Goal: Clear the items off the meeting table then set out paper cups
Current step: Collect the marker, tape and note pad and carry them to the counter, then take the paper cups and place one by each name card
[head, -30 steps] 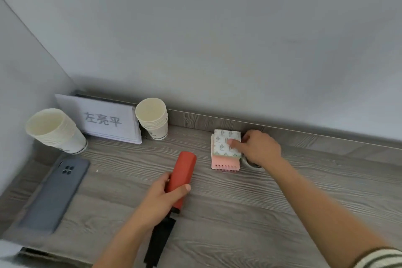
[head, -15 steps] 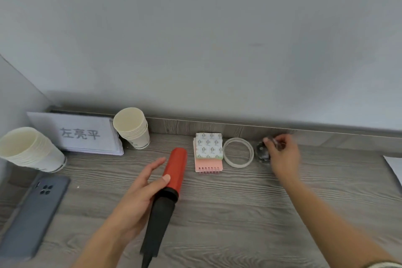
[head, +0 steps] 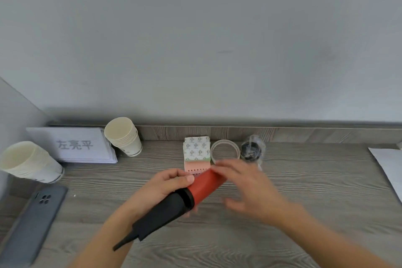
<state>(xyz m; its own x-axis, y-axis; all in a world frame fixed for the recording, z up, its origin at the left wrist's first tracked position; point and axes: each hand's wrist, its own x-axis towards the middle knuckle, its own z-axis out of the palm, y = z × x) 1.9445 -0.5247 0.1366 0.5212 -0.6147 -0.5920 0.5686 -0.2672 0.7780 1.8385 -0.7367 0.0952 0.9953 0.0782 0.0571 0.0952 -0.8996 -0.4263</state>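
My left hand (head: 162, 189) grips a red and black hand pump (head: 174, 201), lifted off the grey wooden table (head: 304, 191) with its red end tilted up to the right. My right hand (head: 248, 187), blurred, has its fingers spread and touches the pump's red end. Behind them, along the back ledge, lie a patterned notepad on a pink comb-like piece (head: 196, 153), a ring of tape (head: 225, 151) and a small wrapped black object (head: 252, 150). One stack of paper cups (head: 124, 136) stands at the back, another (head: 30, 162) at the far left.
A white name card (head: 71, 144) leans between the two cup stacks. A grey phone (head: 30, 222) lies face down at the left front. A white sheet (head: 389, 167) reaches in from the right edge. A grey wall rises behind the ledge.
My left hand closed round the pump and lifted it, swinging the red end to the right. My right hand left the wrapped black object and came back to the pump's red end.
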